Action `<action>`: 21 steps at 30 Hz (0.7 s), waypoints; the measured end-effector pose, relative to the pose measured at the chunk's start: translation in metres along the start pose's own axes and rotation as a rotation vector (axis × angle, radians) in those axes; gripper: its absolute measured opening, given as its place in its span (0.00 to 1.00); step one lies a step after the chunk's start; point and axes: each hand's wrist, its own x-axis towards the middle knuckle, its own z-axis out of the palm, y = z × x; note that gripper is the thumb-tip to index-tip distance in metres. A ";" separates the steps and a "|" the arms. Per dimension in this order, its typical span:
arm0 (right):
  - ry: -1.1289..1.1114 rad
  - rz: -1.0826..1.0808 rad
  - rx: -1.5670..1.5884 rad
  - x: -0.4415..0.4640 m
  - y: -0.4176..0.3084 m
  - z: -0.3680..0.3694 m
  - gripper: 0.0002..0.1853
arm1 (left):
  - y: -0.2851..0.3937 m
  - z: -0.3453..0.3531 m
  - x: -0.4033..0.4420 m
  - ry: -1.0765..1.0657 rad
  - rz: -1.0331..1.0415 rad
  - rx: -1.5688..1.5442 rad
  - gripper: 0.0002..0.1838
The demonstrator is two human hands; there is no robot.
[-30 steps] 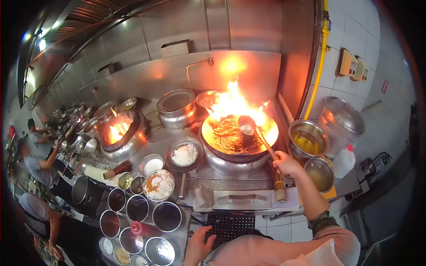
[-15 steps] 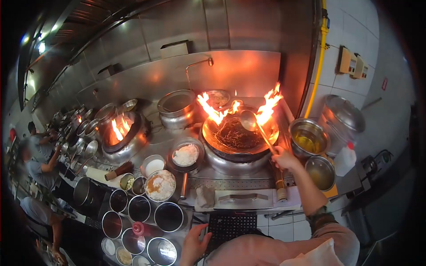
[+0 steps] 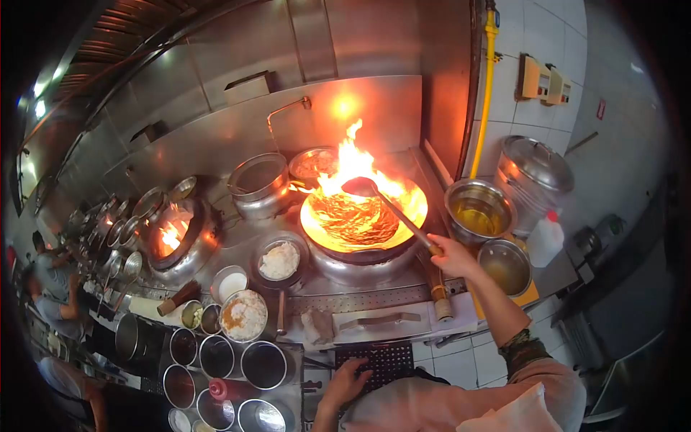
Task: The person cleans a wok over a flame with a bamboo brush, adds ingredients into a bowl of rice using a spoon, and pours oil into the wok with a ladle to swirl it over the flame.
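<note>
My right hand (image 3: 452,255) is wrapped round the handle of a long ladle (image 3: 403,219). The ladle's dark bowl is over the back part of a large wok (image 3: 363,258), amid tall flames (image 3: 355,160). Inside the wok lies a dark, stringy-looking food (image 3: 356,216), lit orange by the fire. Low in front of my body, over a black perforated mat, my left hand (image 3: 348,381) hangs with its fingers loosely apart and nothing in them.
A long-handled pan of white food (image 3: 279,261), a bowl of white and brown powder (image 3: 244,315) and several steel containers (image 3: 269,365) stand left. Pots of yellow liquid (image 3: 481,210) are right. Another burner (image 3: 173,237) flames left. Other people (image 3: 50,288) stand far left.
The flames have grown and joined over the back of the wok, brightening its contents. The ladle's bowl has risen toward the back. My left hand has moved right. The whole view has shifted.
</note>
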 end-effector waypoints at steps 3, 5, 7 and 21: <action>0.020 0.123 -0.185 -0.024 -0.019 -0.044 0.32 | -0.022 0.031 0.018 -0.100 -0.142 -0.023 0.23; 0.079 0.114 -0.254 -0.036 0.002 -0.064 0.32 | -0.058 0.064 0.029 -0.093 -0.132 0.074 0.26; 0.145 0.103 -0.326 -0.048 0.022 -0.085 0.32 | -0.078 0.090 0.041 -0.149 -0.169 0.082 0.31; 0.185 0.275 -0.706 -0.084 0.115 -0.127 0.32 | -0.136 0.206 0.087 -0.468 -0.328 0.689 0.39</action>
